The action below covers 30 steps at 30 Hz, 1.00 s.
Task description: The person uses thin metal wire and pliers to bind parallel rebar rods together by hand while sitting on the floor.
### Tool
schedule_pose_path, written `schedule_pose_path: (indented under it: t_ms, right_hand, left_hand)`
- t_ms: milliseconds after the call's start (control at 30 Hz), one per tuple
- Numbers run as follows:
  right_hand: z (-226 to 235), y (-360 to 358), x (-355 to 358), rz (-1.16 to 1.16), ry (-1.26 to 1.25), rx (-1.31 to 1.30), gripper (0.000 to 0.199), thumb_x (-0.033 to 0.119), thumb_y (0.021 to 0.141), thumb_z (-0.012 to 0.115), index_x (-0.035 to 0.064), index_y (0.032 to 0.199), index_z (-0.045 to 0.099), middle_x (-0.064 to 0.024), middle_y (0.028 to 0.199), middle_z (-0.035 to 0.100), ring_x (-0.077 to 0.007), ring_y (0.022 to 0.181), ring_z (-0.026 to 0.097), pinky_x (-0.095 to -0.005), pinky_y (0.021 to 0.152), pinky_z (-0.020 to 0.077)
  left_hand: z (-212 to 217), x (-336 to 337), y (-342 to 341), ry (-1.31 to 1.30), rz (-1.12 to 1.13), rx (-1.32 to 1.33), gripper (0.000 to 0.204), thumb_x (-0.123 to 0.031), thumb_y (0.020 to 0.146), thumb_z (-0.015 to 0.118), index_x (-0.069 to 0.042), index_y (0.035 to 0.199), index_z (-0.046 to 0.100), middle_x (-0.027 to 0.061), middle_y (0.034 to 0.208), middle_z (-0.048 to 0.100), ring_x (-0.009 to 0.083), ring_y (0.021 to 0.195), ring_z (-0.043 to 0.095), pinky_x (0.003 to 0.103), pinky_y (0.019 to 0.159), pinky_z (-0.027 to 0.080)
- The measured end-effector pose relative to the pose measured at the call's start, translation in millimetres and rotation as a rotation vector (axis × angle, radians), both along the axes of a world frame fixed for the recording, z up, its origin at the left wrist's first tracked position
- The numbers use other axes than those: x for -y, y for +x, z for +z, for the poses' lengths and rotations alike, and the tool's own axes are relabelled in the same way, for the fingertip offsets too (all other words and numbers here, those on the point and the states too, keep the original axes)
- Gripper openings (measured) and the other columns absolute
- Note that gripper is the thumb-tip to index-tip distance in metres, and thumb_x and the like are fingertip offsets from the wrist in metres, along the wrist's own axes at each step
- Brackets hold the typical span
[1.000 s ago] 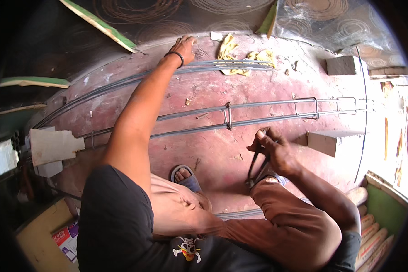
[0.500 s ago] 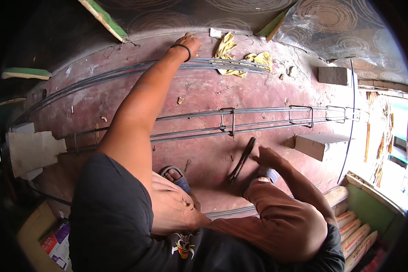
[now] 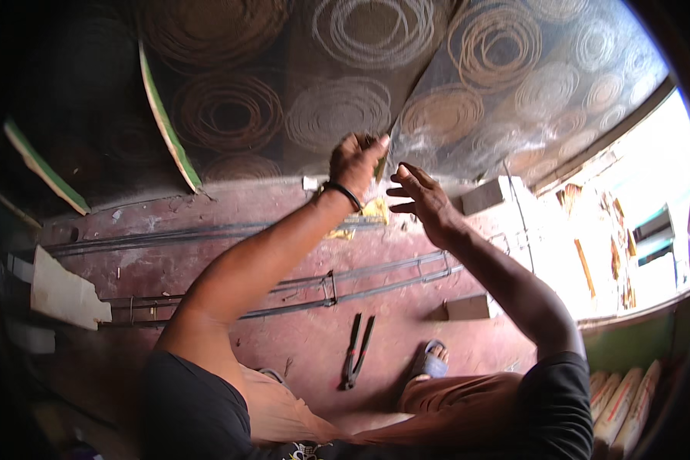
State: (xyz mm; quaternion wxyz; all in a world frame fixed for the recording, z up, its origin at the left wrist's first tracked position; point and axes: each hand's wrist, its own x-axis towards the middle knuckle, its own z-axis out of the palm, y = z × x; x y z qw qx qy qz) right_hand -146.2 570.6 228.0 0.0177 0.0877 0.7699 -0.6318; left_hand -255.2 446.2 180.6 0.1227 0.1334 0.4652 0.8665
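My left hand [image 3: 356, 165], with a black band at its wrist, is raised in front of the patterned dark sheet [image 3: 261, 115]. Its fingers are closed in a pinch, and what they hold, if anything, is too small to make out. Just to its right, and apart from it, my right hand [image 3: 428, 203] is open with its fingers spread. Below them on the reddish floor lies a pair of long-handled pincers [image 3: 354, 354], jaws toward me. A frame of steel rods with wire stirrups [image 3: 331, 288] runs across the floor beyond the pincers.
Loose steel rods [image 3: 169, 234] and a yellow cloth [image 3: 374, 210] lie farther back. A concrete block [image 3: 470, 307] is by the frame's right end; another block [image 3: 489, 195] stands near the sheet. A pale broken board [image 3: 65, 290] is at left, and several filled sacks [image 3: 619, 402] at lower right.
My left hand has risen from the floor near the rods. My right hand has left the pincers on the floor and come up beside the left. The view has tilted upward.
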Motion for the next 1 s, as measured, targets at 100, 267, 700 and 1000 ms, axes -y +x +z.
schedule_pose_path:
  t_ms: [100,267,700,1000]
  right_hand:
    - [2,-11,1,-0.138,0.090,-0.283,0.055,0.040,0.096,0.057,-0.0033,0.129,0.050,-0.0118,0.115,0.060,-0.0183,0.103,0.058,-0.0319,0.081,0.0498]
    - [8,-9,-15,-0.159,0.004,-0.488,0.030,0.023,0.095,0.062,-0.0034,0.108,0.062,-0.0072,0.096,0.066,-0.0119,0.087,0.062,-0.0267,0.076,0.0491]
    - [7,-21,-70,0.157,-0.296,-0.454,0.058,0.029,0.097,0.058,-0.0071,0.138,0.039,-0.0192,0.122,0.058,-0.0227,0.108,0.059,-0.0301,0.089,0.0478]
    - [41,-16,-127,0.730,0.022,-0.276,0.033,0.031,0.100,0.051,0.0014,0.108,0.061,-0.0065,0.083,0.064,-0.0130,0.068,0.062,-0.0254,0.058,0.0480]
  left_hand:
    - [23,-24,23,-0.068,0.193,-0.067,0.017,-0.013,0.083,0.072,-0.006,0.082,0.057,-0.0005,0.075,0.061,0.0064,0.066,0.056,0.024,0.060,0.047]
    - [47,-32,40,-0.166,0.261,-0.213,0.019,-0.006,0.084,0.069,-0.003,0.084,0.051,0.0027,0.074,0.061,0.0077,0.066,0.060,0.022,0.062,0.049]
    - [46,-75,68,-0.777,0.562,-0.963,0.032,0.005,0.074,0.063,-0.001,0.105,0.057,0.0157,0.116,0.055,0.0290,0.111,0.054,0.034,0.088,0.048]
    - [121,-56,64,-0.907,0.457,-1.445,0.035,-0.003,0.078,0.062,-0.001,0.113,0.062,0.0152,0.116,0.060,0.0288,0.109,0.056,0.040,0.094,0.044]
